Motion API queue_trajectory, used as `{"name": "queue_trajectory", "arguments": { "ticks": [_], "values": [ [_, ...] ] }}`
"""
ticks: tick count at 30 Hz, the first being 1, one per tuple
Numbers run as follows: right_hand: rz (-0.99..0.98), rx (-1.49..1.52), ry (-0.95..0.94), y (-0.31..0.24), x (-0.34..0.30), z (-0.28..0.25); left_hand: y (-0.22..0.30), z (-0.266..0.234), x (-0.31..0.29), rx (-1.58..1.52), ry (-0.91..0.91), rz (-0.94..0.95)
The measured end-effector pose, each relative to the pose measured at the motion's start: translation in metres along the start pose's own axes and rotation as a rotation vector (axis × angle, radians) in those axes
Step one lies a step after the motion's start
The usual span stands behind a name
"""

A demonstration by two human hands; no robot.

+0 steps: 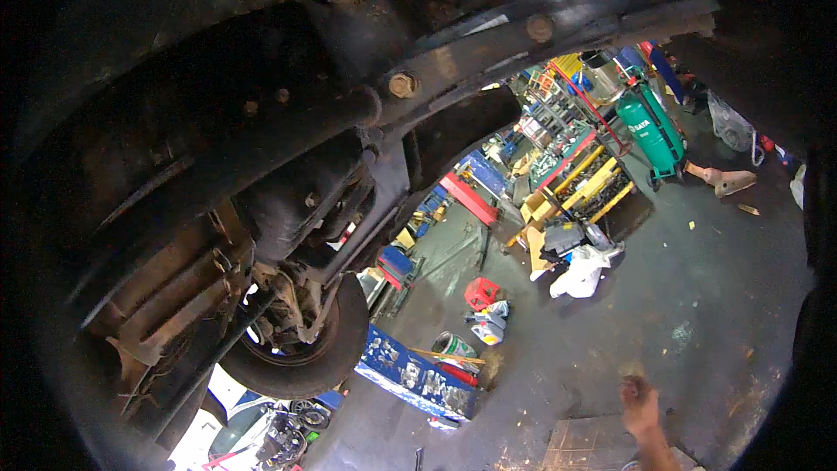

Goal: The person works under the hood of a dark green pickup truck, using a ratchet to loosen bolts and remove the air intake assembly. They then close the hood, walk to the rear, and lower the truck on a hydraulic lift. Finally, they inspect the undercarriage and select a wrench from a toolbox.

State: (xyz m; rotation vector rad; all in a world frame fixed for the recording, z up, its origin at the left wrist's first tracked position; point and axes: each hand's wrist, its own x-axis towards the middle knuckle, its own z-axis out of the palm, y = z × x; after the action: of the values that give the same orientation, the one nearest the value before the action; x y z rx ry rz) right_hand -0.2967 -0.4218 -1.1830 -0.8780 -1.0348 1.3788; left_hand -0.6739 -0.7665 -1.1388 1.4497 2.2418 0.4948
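Note:
My right hand (641, 403) reaches in from the lower edge, right of the middle, above the grey floor and a brown cardboard sheet (571, 443). Its fingers are dark with dirt and look curled in. Whether anything is inside them I cannot make out. No vehicle part is touched by this hand. Overhead spreads the underside of a vehicle, with a long dark beam (488, 57) and a rusty bolt (403, 85) in it. A tyre (336, 344) hangs below, at the lower left. My left hand is out of view.
A blue ramp-like stand (414, 375) is on the floor beside a bucket (453, 346). Beyond are grey jugs (488, 324), a red stool (481, 294), a white plastic bag (582, 272), a yellow-railed tool cart (593, 187) and a green wheeled tank (652, 135).

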Motion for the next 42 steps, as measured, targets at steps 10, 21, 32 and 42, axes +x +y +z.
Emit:
{"name": "queue_trajectory", "arguments": {
  "ticks": [10, 21, 32, 42],
  "values": [
    [0.125, -0.087, -0.323, -0.065, 0.002, 0.022, 0.023, 0.021, 0.013, -0.056, 0.087, -0.074],
    [-0.075, -0.393, -0.363, -0.084, 0.015, -0.010, 0.032, 0.041, 0.005, -0.079, 0.167, -0.133],
    [-0.163, 0.079, -0.482, -0.178, 0.023, 0.025, 0.027, 0.051, -0.010, -0.077, 0.185, -0.170],
    [-1.368, -0.064, -0.354, -0.441, 0.045, 0.025, 0.012, 0.066, -0.013, -0.090, 0.206, -0.180]
  ]
}}
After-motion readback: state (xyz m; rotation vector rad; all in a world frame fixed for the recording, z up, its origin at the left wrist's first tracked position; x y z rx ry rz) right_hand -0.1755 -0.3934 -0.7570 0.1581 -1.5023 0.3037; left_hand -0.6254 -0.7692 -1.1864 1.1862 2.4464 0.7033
